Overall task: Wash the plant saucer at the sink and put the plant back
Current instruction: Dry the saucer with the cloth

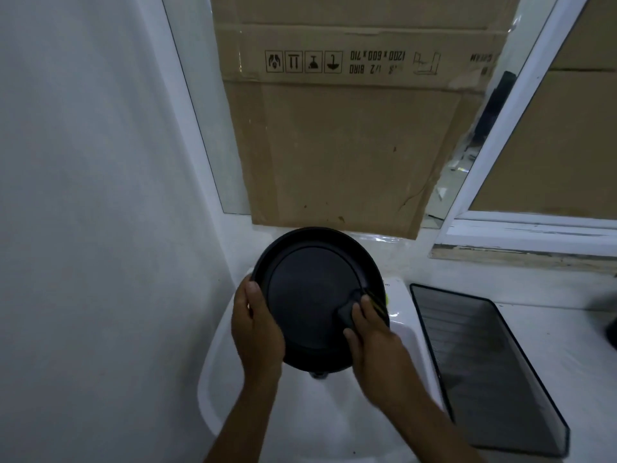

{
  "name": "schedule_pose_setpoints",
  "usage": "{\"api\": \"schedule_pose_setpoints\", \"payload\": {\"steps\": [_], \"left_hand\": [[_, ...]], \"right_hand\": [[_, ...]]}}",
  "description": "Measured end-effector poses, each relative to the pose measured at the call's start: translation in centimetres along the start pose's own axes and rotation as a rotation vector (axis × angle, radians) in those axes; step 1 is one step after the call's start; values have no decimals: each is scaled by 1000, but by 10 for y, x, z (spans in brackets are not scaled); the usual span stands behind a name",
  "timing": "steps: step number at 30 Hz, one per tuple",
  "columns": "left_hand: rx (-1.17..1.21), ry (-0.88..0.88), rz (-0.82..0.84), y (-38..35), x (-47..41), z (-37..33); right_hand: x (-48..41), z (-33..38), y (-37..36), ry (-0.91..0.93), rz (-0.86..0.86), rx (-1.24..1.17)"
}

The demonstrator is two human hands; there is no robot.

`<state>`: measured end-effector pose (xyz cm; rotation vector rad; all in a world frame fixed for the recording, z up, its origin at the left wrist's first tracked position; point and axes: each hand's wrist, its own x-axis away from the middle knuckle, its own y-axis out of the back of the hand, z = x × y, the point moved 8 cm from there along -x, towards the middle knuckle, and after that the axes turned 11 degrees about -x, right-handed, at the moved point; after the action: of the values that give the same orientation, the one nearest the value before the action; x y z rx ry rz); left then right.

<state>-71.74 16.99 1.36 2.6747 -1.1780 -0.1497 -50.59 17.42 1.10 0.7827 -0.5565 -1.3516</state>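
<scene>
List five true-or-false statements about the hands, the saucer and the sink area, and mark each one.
1. The left hand grips the rim of the black saucer. True.
2. The right hand is empty. False: it holds a dark sponge against the saucer.
3. The saucer lies flat in the dark tray. False: it is held tilted over the white sink.
4. A cardboard sheet stands behind the sink. True.
5. A plant stands on the saucer. False: no plant is in view.
</scene>
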Motion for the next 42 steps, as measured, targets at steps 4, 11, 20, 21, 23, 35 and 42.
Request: {"api": "schedule_pose_setpoints", "payload": {"steps": [4, 11, 20, 21, 23, 35, 42], "left_hand": [[32, 56, -24, -1, 12, 28], [31, 52, 67, 10, -19, 36], [256, -101, 495, -14, -18, 7], [281, -42, 551, -14, -20, 8], [285, 189, 645, -10, -26, 19], [-191, 345, 1189, -6, -41, 12], [-37, 195, 1145, -9, -39, 4]], "right_hand": [[15, 3, -14, 20, -6, -68], [-2, -21, 57, -68, -218, -518], [-24, -22, 42, -229, -2, -1304], [-24, -22, 47, -187, 1, -1280], [-23, -18, 62, -64, -22, -1173], [51, 73, 66, 899, 3, -53], [55, 48, 46, 956, 95, 117]]}}
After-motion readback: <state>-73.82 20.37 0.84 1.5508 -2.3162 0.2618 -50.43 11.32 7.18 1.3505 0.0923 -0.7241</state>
